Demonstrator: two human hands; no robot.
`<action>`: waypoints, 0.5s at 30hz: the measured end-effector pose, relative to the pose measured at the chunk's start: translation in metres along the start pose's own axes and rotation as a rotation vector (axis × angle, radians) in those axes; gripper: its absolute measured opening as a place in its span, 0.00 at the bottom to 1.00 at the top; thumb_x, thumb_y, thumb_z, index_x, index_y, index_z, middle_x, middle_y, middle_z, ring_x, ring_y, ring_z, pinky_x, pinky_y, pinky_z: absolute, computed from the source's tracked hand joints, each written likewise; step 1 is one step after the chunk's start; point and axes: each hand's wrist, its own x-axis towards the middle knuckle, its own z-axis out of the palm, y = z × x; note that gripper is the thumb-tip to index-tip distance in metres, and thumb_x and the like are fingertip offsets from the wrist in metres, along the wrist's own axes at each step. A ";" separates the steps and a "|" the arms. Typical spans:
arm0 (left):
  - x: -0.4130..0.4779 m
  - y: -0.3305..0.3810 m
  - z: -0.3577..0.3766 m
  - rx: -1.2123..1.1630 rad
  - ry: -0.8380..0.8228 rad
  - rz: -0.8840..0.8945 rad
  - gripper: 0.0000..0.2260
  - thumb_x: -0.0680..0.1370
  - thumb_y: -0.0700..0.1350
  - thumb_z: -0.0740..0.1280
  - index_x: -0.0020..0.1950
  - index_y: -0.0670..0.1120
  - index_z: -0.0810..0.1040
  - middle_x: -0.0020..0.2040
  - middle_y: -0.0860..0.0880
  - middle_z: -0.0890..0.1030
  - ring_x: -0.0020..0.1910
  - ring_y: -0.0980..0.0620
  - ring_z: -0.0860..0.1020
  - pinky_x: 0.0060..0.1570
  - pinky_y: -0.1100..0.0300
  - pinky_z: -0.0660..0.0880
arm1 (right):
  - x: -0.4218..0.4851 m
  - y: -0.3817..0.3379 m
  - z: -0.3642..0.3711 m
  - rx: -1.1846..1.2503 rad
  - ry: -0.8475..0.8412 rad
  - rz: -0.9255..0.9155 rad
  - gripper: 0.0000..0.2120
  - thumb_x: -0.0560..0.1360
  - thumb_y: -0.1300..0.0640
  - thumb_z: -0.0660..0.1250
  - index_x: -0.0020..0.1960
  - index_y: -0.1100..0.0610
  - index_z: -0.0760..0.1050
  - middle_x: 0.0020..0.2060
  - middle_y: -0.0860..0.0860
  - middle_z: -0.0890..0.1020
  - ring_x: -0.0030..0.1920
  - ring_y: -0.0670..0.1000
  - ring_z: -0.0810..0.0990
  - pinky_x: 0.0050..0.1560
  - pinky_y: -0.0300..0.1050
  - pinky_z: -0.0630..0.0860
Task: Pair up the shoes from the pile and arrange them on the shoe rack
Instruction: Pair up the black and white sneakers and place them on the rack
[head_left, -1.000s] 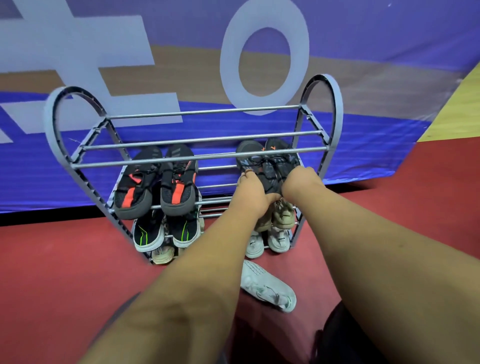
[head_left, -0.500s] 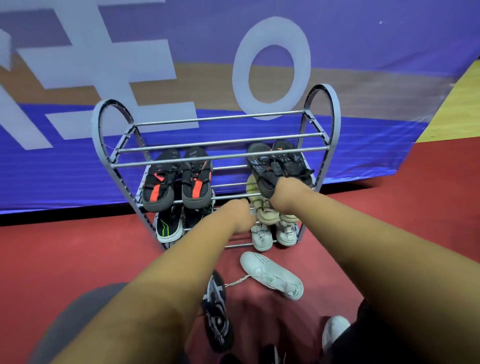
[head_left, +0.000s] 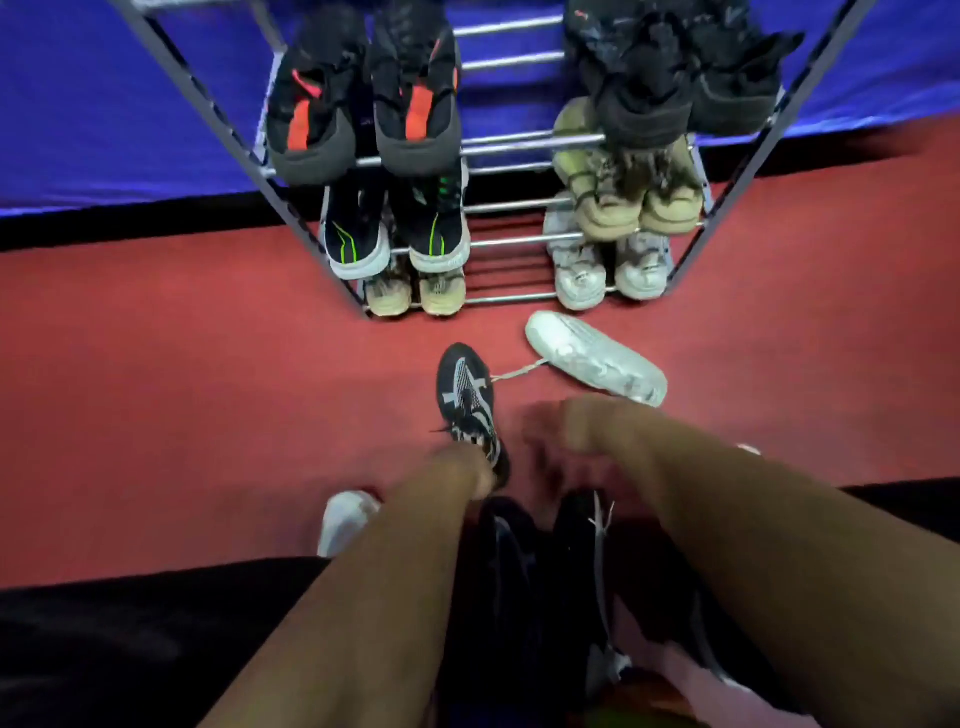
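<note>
Shoes (head_left: 519, 582) lie piled by the person's knees on the red floor, short of the rack's (head_left: 737, 171) front edge, both hands (head_left: 467, 470) blurred so their grip is unreadable, and a trailing lace (head_left: 519, 370) could drag the white shoe (head_left: 597, 358).

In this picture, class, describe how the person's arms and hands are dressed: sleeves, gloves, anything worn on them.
Both forearms are bare as far as the frame shows: no sleeves, no gloves. The left hand and right hand are motion-blurred, so a ring or band cannot be made out. No watch or strap shows on either wrist. Dark clothing covers the lap beneath the arms.
</note>
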 end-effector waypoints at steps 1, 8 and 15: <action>0.004 -0.007 0.019 -0.035 -0.012 0.008 0.27 0.80 0.61 0.67 0.74 0.46 0.78 0.72 0.43 0.79 0.67 0.41 0.80 0.67 0.52 0.74 | 0.004 0.005 0.014 -0.081 -0.066 -0.025 0.15 0.75 0.54 0.76 0.61 0.56 0.85 0.43 0.54 0.85 0.37 0.52 0.79 0.32 0.37 0.74; 0.013 -0.003 0.074 -0.047 -0.150 0.078 0.26 0.81 0.61 0.69 0.73 0.48 0.79 0.71 0.45 0.80 0.66 0.44 0.79 0.63 0.58 0.74 | 0.029 0.033 0.066 -0.360 -0.146 0.108 0.23 0.87 0.46 0.60 0.77 0.57 0.72 0.74 0.57 0.75 0.73 0.56 0.73 0.70 0.47 0.67; 0.038 -0.003 0.080 -0.109 -0.178 -0.057 0.17 0.82 0.51 0.70 0.65 0.42 0.84 0.65 0.43 0.84 0.62 0.43 0.83 0.62 0.51 0.78 | 0.048 0.035 0.084 -0.298 -0.072 0.099 0.17 0.81 0.60 0.65 0.69 0.59 0.79 0.64 0.58 0.82 0.61 0.56 0.82 0.58 0.47 0.77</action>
